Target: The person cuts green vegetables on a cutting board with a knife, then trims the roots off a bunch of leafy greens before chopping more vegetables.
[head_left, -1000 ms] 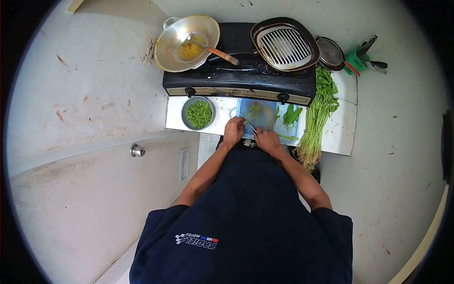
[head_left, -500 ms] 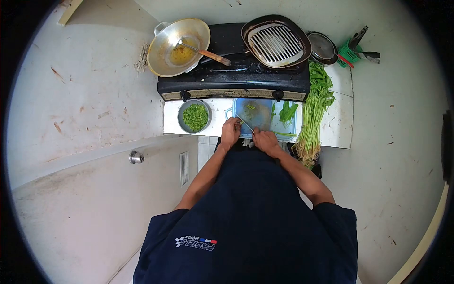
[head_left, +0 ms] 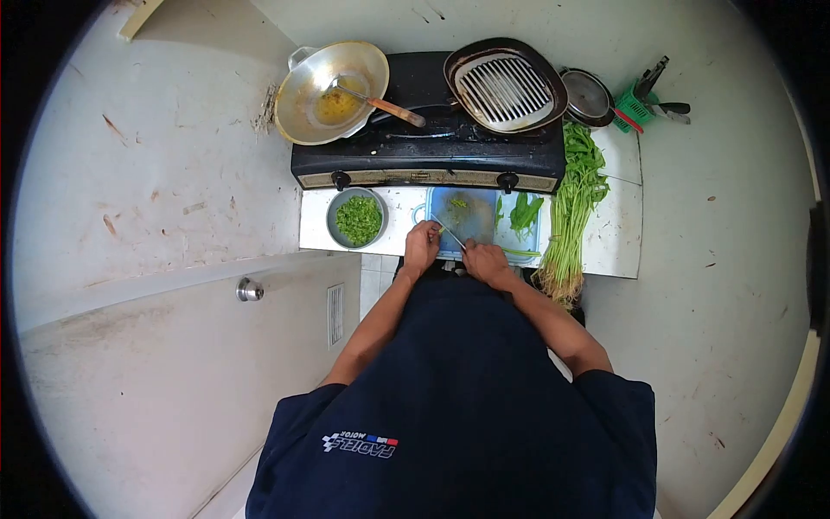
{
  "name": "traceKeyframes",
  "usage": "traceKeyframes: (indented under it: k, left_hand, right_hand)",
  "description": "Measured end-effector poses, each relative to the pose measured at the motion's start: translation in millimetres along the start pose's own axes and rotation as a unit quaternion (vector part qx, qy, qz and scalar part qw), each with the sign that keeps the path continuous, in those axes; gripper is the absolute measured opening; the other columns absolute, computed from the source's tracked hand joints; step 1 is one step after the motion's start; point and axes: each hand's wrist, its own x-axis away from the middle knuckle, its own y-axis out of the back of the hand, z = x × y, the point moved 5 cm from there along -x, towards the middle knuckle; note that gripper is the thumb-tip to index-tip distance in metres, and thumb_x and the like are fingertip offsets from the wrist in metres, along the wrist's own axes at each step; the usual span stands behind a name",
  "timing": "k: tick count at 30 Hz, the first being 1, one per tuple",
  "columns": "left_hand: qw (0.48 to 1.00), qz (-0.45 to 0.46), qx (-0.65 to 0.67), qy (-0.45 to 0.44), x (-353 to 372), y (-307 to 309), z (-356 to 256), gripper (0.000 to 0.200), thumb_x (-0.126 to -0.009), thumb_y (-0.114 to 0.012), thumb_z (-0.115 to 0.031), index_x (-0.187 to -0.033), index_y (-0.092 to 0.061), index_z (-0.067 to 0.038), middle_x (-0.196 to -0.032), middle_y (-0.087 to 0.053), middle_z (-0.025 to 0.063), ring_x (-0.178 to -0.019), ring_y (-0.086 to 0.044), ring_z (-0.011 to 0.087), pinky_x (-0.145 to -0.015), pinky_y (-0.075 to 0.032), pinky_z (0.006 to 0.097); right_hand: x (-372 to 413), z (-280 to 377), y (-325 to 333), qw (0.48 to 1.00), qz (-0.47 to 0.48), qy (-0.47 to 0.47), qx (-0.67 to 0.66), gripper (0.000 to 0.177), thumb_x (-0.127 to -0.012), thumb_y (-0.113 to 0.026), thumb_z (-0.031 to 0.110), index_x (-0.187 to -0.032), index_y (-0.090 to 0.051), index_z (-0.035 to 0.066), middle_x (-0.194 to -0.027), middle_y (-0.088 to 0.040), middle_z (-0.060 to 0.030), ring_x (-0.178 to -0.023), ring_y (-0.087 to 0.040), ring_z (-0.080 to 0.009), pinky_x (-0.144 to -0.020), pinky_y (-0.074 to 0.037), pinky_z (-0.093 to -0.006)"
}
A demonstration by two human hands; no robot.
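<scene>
My right hand [head_left: 487, 263] is closed round the handle of a knife [head_left: 450, 234], whose blade points up and left over the blue cutting board [head_left: 474, 221]. At the board's left edge, my left hand [head_left: 422, 246] has its fingers pressed together by the blade, on a small green piece that is mostly hidden. A few chopped bits lie near the board's top. Green leaves [head_left: 524, 213] rest on its right part, and a stem [head_left: 519, 253] runs along the lower right. A grey bowl [head_left: 356, 218] of chopped greens stands left of the board.
Behind the board is a black stove [head_left: 415, 156] with a wok [head_left: 303, 112] holding a wooden-handled utensil [head_left: 398, 112] and a grill pan [head_left: 506, 91]. A bundle of greens [head_left: 571, 212] lies at the right. Beyond are a small pan [head_left: 588, 95] and a green basket [head_left: 634, 107] of utensils.
The whole view has shifted slightly, so the stove and counter sit a little lower. Both hands keep nearly the same pose at the board, with the knife still held.
</scene>
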Motion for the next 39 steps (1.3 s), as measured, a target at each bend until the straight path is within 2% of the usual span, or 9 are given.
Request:
traceKeyframes:
  k: [3, 6, 15, 28, 39]
  left_hand:
    - [1.0, 0.002, -0.008, -0.015, 0.4, -3.4, 5.6, 0.018, -0.08, -0.069, 0.006, -0.097, -0.069, 0.0, -0.086, -0.066, 0.0157, -0.076, -0.067, 0.0313, -0.069, -0.054, 0.0388]
    - [1.0, 0.01, -0.024, -0.015, 0.4, -3.8, 5.3, 0.02, -0.08, -0.069, 0.005, -0.098, -0.07, -0.002, -0.087, -0.068, 0.016, -0.079, -0.069, 0.0306, -0.072, -0.054, 0.0388]
    - [0.999, 0.012, -0.03, -0.023, 0.4, -1.2, 0.9, 0.02, -0.079, -0.068, 0.007, -0.097, -0.07, -0.002, -0.085, -0.065, 0.0159, -0.077, -0.066, 0.0326, -0.071, -0.053, 0.0403]
    - [1.0, -0.002, -0.001, -0.028, 0.4, 0.1, -1.8, 0.017, -0.078, -0.066, 0.008, -0.092, -0.069, -0.001, -0.083, -0.064, 0.0167, -0.076, -0.065, 0.0338, -0.069, -0.052, 0.0409]
    - [1.0, 0.006, 0.0, -0.013, 0.5, -0.9, 0.7, 0.018, -0.079, -0.066, 0.009, -0.095, -0.069, -0.001, -0.086, -0.065, 0.0157, -0.08, -0.067, 0.0325, -0.073, -0.055, 0.0397]
  right_hand:
    - [-3.9, 0.7, 2.0, 1.0, 0.014, -0.023, 0.003, 0.032, -0.1, -0.051, 0.028, -0.099, -0.062, -0.003, -0.074, -0.072, -0.021, -0.069, -0.073, -0.0378, -0.063, -0.057, -0.0487]
    - [-16.1, 3.0, 4.9, 1.0, 0.002, -0.027, 0.002, 0.033, -0.101, -0.05, 0.028, -0.097, -0.061, -0.002, -0.075, -0.072, -0.0217, -0.07, -0.073, -0.0382, -0.064, -0.057, -0.0496]
    - [-15.8, 3.5, 0.9, 0.998, 0.049, -0.033, 0.001, 0.034, -0.1, -0.053, 0.032, -0.101, -0.06, -0.001, -0.078, -0.072, -0.0228, -0.072, -0.073, -0.0394, -0.067, -0.057, -0.0505]
    - [-18.2, 7.7, 2.6, 1.0, 0.022, -0.02, -0.006, 0.03, -0.1, -0.052, 0.027, -0.099, -0.061, -0.002, -0.078, -0.073, -0.022, -0.072, -0.074, -0.0375, -0.067, -0.058, -0.0487]
    - [-27.0, 8.4, -5.6, 1.0, 0.022, -0.012, 0.003, 0.029, -0.1, -0.052, 0.027, -0.097, -0.06, -0.001, -0.075, -0.072, -0.0196, -0.068, -0.073, -0.0367, -0.063, -0.058, -0.0473]
